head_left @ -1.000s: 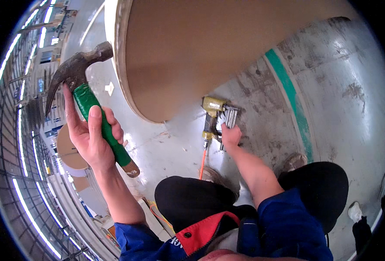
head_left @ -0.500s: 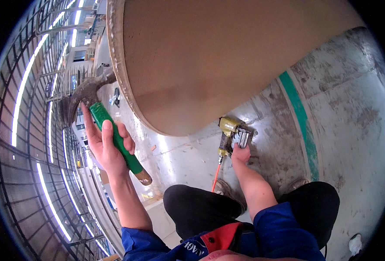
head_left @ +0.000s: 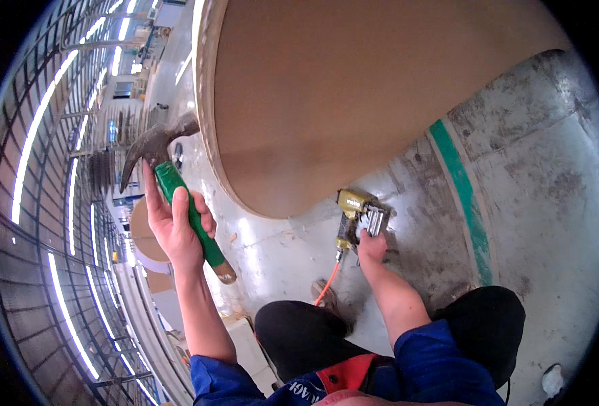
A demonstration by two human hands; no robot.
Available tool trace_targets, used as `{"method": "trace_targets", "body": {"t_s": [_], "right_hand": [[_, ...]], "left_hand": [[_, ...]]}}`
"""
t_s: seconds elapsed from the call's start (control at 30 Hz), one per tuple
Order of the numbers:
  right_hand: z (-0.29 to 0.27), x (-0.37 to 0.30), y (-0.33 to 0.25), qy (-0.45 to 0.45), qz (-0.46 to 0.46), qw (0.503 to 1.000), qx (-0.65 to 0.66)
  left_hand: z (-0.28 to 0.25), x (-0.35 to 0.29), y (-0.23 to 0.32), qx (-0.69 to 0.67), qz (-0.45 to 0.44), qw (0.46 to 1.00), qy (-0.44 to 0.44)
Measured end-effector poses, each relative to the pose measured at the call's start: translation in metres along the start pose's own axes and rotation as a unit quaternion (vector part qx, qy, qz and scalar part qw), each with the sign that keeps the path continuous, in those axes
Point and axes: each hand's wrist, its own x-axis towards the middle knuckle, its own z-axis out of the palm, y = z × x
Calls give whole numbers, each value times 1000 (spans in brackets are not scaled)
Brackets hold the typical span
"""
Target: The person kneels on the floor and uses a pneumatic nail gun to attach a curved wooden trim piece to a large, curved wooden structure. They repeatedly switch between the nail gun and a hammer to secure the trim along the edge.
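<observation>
My left hand (head_left: 179, 223) grips a claw hammer (head_left: 190, 210) by its green-wrapped handle, one finger stretched up toward the head. The hammer's striking face is right beside the pale edge of a large brown curved board (head_left: 326, 101); whether they touch I cannot tell. Lower and to the right, my right hand (head_left: 372, 246) is closed around a yellow-green pneumatic nail gun (head_left: 353, 206). An orange air hose (head_left: 328, 283) runs from its fitting down toward my feet. The gun is just off the board's lower edge.
A dark wire mesh (head_left: 49, 223) rises along the left side. Grey concrete floor (head_left: 536, 223) with a green painted stripe (head_left: 463, 189) spreads to the right. A brown round-edged piece (head_left: 147, 233) stands behind my left hand. A shoe (head_left: 326, 296) shows beside my knee.
The board's edge now appears farther right, and the hammer has shifted slightly right with it. A round-edged brown piece has come into sight behind my left hand. Both hands keep their grips.
</observation>
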Motion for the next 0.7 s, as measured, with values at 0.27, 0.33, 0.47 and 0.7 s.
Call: {"method": "trace_targets", "body": {"t_s": [0.27, 0.33, 0.47, 0.7], "right_hand": [[22, 8, 14, 53, -98, 994, 13], [38, 23, 28, 99, -104, 990, 15], [49, 40, 45, 83, -109, 989, 46], [39, 37, 38, -1, -146, 966, 212]], "left_hand": [[-68, -25, -105, -22, 0, 999, -43], [-86, -33, -142, -32, -10, 998, -56], [-123, -57, -228, -69, -57, 995, -39], [-151, -100, -344, -142, -130, 981, -23]]}}
